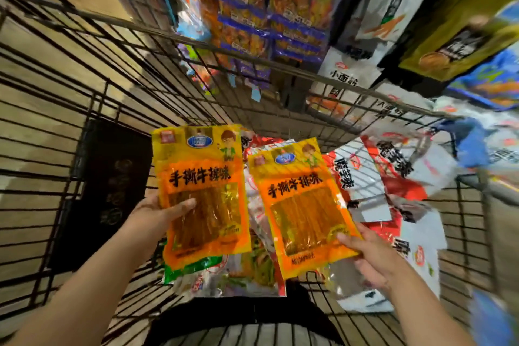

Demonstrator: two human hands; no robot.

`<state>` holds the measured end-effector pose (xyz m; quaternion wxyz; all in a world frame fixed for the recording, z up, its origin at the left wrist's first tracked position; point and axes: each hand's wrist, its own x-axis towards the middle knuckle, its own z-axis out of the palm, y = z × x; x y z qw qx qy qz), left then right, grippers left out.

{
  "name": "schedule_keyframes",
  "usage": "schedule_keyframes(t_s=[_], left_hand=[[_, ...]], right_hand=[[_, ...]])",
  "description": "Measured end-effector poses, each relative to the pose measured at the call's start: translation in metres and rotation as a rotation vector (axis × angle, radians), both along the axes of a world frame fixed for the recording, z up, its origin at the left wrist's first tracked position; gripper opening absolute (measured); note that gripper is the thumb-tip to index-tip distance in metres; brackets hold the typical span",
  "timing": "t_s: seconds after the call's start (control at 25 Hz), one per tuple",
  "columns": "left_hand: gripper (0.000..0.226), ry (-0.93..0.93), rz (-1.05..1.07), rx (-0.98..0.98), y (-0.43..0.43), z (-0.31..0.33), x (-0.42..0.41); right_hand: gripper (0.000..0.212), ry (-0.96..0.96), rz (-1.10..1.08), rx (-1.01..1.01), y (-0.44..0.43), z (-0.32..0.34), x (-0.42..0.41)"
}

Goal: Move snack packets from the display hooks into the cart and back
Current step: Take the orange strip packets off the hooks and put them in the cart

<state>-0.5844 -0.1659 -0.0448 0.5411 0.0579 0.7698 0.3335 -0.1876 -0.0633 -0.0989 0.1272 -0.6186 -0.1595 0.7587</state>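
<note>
My left hand [153, 215] grips a yellow and orange snack packet [200, 191] by its left edge, thumb across the front. A second packet of the same kind [302, 205] is pinched at its lower right corner by my right hand [370, 255]. Both packets are held upright over the black wire cart [84, 109]. Several other packets lie in the cart below them, red and white ones [393, 177] to the right and a green and white one [224, 275] under the left packet.
Display racks with hanging snack packets [252, 8] stand just beyond the cart's far rim, with white packets [393, 0] and yellow ones [460, 28] to the right. A dark sign panel [109, 185] shows through the cart's left side. Wooden floor lies to the left.
</note>
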Motion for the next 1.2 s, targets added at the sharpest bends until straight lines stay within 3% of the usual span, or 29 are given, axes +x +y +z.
schedule_keyframes(t_s=[0.16, 0.36, 0.44, 0.52, 0.72, 0.88, 0.96, 1.04, 1.2], left_hand=[[0.03, -0.055, -0.026, -0.011, 0.017, -0.002, 0.022], [0.027, -0.209, -0.103, 0.048, 0.044, 0.007, 0.063], [0.036, -0.259, -0.123, 0.11, 0.055, 0.017, 0.081], [0.046, -0.315, -0.084, 0.18, 0.066, 0.033, 0.097], [0.056, -0.275, -0.132, 0.329, 0.084, 0.082, 0.122], [0.067, -0.21, -0.236, 0.403, 0.08, 0.116, 0.128], [0.064, -0.278, -0.242, 0.436, 0.078, 0.132, 0.126], [0.063, -0.321, -0.283, 0.502, 0.075, 0.15, 0.123], [0.068, -0.29, -0.392, 0.633, 0.073, 0.201, 0.132]], right_hand=[[0.03, 0.106, -0.104, 0.031, 0.001, 0.012, 0.0], [0.034, 0.212, -0.063, 0.13, 0.009, 0.037, -0.02], [0.036, 0.236, 0.027, 0.208, 0.014, 0.053, -0.03], [0.038, 0.193, 0.117, 0.319, 0.02, 0.07, -0.036], [0.043, -0.158, 0.307, 0.619, 0.029, 0.128, -0.037], [0.052, -0.197, 0.364, 0.727, 0.017, 0.176, -0.028], [0.062, -0.189, 0.306, 0.728, 0.012, 0.195, -0.024], [0.056, -0.131, 0.179, 0.751, 0.005, 0.222, -0.023], [0.065, -0.165, 0.039, 0.907, -0.016, 0.272, -0.026]])
